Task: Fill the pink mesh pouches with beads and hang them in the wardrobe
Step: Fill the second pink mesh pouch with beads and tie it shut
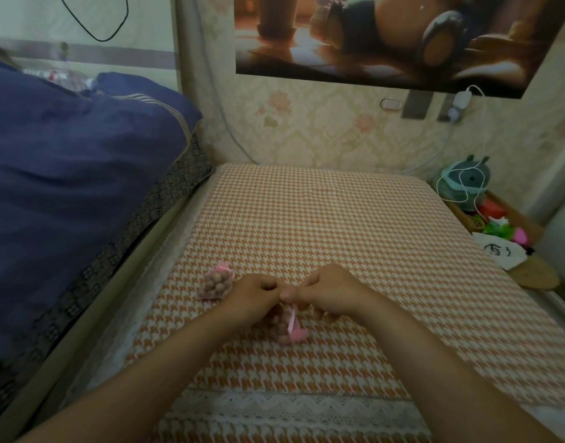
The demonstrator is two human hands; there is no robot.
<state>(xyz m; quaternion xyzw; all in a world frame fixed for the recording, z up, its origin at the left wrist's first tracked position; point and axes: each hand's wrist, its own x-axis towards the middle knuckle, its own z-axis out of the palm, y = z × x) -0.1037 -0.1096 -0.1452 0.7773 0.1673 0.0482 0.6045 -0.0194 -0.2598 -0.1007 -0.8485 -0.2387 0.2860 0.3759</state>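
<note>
Resting on the checked cloth (pixel 322 219) — one tied bead pouch (pixel 216 285), just left of the hands. Left hand (pixel 254 294) and right hand (pixel 330 290) — both pinched shut on a second pouch (pixel 287 327) and its ribbon (pixel 291 318).

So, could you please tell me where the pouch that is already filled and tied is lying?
The filled pouch lies on the houndstooth cover, just left of the left hand, toward the blue bedding.
</note>
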